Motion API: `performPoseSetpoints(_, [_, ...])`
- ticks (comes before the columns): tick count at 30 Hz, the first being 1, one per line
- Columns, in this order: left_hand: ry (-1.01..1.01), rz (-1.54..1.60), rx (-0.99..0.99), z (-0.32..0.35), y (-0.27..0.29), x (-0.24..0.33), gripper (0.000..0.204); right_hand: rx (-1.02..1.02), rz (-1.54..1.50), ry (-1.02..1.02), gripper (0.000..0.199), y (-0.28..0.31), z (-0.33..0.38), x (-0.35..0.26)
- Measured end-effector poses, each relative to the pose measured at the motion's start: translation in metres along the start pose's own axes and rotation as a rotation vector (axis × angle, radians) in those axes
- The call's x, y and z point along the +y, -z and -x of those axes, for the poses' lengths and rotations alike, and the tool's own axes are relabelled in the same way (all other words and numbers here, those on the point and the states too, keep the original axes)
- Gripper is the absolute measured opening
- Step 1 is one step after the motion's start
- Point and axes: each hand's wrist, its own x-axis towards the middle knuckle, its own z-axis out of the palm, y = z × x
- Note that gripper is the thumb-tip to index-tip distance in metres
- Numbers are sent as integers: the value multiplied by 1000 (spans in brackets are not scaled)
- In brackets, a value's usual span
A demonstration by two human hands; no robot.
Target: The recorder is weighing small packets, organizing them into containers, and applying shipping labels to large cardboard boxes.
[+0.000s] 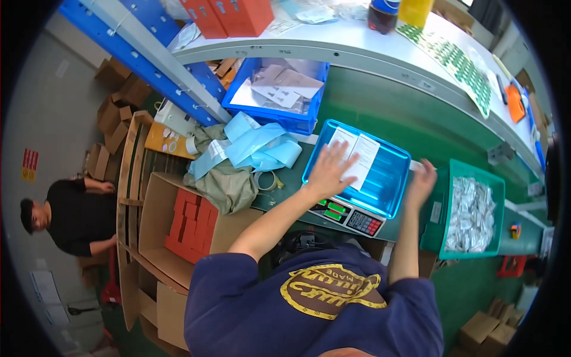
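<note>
My left hand point(331, 171) lies with fingers spread over white printed paper slips point(364, 156) in a shiny blue tray point(389, 189). The tray rests on a digital scale point(351, 218) with green displays and a keypad. Just off the tray's right side is my right hand point(420, 185), its fingers smeared by motion and a white strip showing behind them. I cannot make out whether it holds anything. Right of that hand stands a green bin point(441, 208) filled with small clear-and-silver packets point(471, 217).
A blue bin point(309, 122) with papers, light-blue plastic wrap point(264, 146) and a tape roll point(266, 181) lie left of the scale. An open carton point(156, 229) holds red boxes point(191, 226). Above runs a white shelf point(333, 44). Another person point(74, 214) is far left.
</note>
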Motion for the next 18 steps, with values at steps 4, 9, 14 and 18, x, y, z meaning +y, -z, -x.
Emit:
performPoseSetpoints(4, [-69, -36, -93, 3, -13, 12, 61, 253, 24, -103, 31, 180, -64, 139])
performPoseSetpoints(9, [-21, -65, -50, 15, -30, 9, 55, -781, 1010, -319, 72, 277, -112, 235])
performPoseSetpoints(14, [14, 64, -52, 5, -30, 23, 43, -925, 1233, -261, 58, 271, -79, 330])
performPoseSetpoints(18, [312, 405, 116, -3, 27, 71, 28, -785, 1089, -394, 47, 210, -86, 259])
